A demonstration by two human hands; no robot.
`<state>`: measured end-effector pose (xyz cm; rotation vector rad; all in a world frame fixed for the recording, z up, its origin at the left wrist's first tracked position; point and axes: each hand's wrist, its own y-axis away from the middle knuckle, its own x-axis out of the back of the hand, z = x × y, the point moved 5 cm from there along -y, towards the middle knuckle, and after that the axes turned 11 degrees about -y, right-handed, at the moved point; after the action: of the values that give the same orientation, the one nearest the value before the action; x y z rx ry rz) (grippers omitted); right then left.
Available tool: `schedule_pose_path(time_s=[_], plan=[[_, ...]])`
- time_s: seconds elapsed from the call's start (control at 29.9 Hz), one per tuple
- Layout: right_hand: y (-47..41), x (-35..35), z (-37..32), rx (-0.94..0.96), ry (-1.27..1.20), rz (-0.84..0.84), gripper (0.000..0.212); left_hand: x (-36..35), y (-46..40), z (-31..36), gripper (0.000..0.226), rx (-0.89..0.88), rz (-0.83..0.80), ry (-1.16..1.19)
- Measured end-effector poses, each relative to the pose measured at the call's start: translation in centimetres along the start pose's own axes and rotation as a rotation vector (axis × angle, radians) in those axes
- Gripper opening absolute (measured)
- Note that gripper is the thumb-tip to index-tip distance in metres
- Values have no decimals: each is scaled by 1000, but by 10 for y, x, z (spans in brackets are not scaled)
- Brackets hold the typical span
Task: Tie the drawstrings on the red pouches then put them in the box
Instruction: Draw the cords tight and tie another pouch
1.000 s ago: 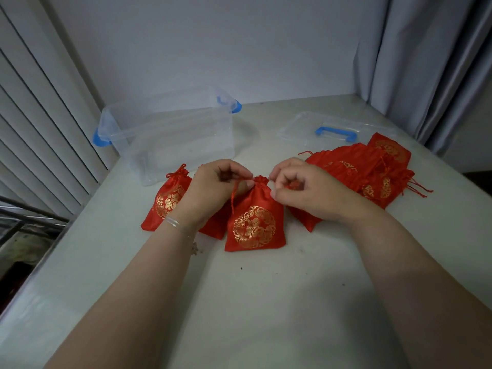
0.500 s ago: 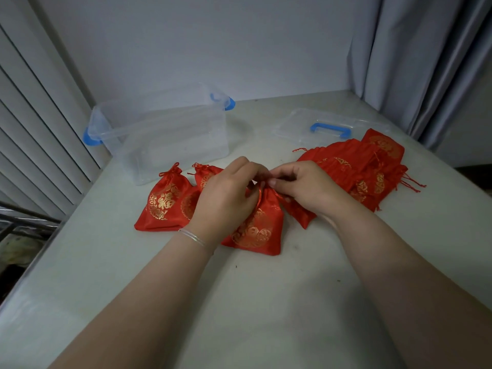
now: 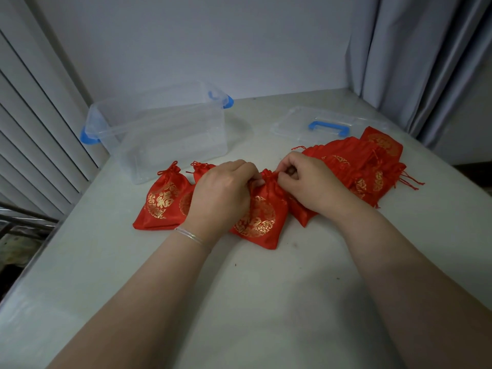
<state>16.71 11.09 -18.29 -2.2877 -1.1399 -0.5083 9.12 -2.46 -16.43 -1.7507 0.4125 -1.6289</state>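
A red pouch with a gold pattern (image 3: 262, 217) lies on the white table (image 3: 239, 302) in the middle. My left hand (image 3: 222, 194) and my right hand (image 3: 306, 182) pinch its drawstrings at the gathered neck, one on each side. Two red pouches with closed necks lie to the left: one (image 3: 162, 202) in full view, the other (image 3: 201, 170) mostly behind my left hand. A heap of several red pouches (image 3: 364, 166) lies to the right, behind my right hand. The clear plastic box (image 3: 159, 134) with blue clips stands open at the back left.
The box's clear lid (image 3: 327, 126) with a blue handle lies flat at the back right. Grey curtains (image 3: 426, 62) hang on the right. White slats (image 3: 34, 129) run along the left, where the table's edge drops off.
My hands have drawn slightly apart at the pouch's neck, which now shows between them. The view has shifted a little; the other pouches have not moved.
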Motion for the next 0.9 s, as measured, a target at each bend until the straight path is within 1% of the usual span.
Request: schedule_pose_path(time_s=[0.1,0.2,0.27,0.3,0.37,0.43,0.47,0.5,0.53,0.64,0.7,0.74,0.8,0.9], plan=[[-2,-1,2,-5,90,-17,4,-5,-1,4,29,-71,-50,2],[-1,-4,3,-17,108,-14,4,-8,-2,8,24,-141,-53,-7],[-1,-7,4,-42,62,-7,3,-6,-3,7,19,-151,-26,4],[-1,-9,5,-77,-14,-18,3,-4,-3,7,15,-146,-17,38],[-1,-13,7,-213,-320,-53,12,-1,-3,8,10,-108,-45,183],[1,-16,7,-357,-700,-83,19,-2,-3,8,10,-1,-113,365],[1,-16,6,-382,-793,-102,20,-3,-2,7,10,70,-139,440],[1,-16,7,-377,-779,-120,20,-5,-2,4,10,143,-150,496],[1,-17,6,-346,-680,-138,19,-6,-2,-1,11,220,-148,532],[1,-16,-4,-125,-193,-116,9,-9,0,-13,12,426,-170,558],[4,-19,-12,25,32,-81,6,-14,1,-18,11,538,-214,568],[6,-20,-16,73,81,-59,7,-16,2,-19,11,589,-228,601],[7,-23,-20,130,64,-12,8,-18,4,-23,17,698,-244,701],[8,-24,-20,114,-141,24,8,-20,8,-29,22,839,-243,849]])
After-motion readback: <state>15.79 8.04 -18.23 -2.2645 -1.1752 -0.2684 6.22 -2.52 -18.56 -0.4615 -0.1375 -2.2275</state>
